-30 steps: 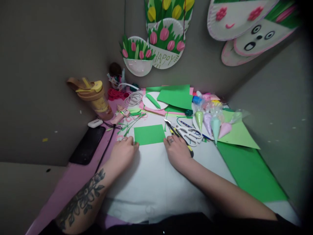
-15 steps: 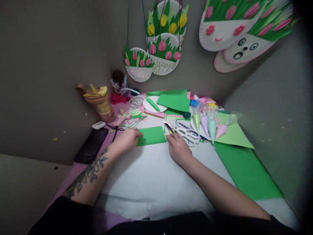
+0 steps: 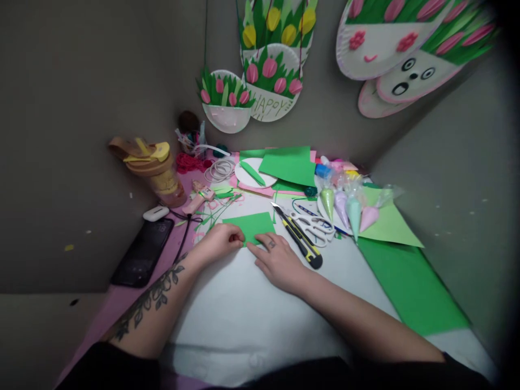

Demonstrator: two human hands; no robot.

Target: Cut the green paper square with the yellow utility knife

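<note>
A small sheet of green paper (image 3: 254, 223) lies on the white table cover. My left hand (image 3: 221, 242) is at its near left part, thumb and fingers pinched together at the near edge. Fingers stretched out, my right hand (image 3: 280, 262) rests on the near right part of the same paper, its fingertips close to the left hand's. Just right of that hand lies a black and yellow utility knife (image 3: 301, 238) with its blade out. White-handled scissors (image 3: 319, 226) are beside the knife.
Green paper scraps (image 3: 219, 211) lie behind my left hand. Farther left are a phone (image 3: 143, 252), an earbud case (image 3: 156, 213) and a lidded cup (image 3: 156, 176). Several filled piping bags (image 3: 353, 211) and a large green sheet (image 3: 410, 287) are at right. Paper-plate crafts (image 3: 270, 103) hang on the wall.
My right hand has let go of the utility knife, now lying on the table, and moved left onto the green paper. My left hand has shifted to the paper's near edge.
</note>
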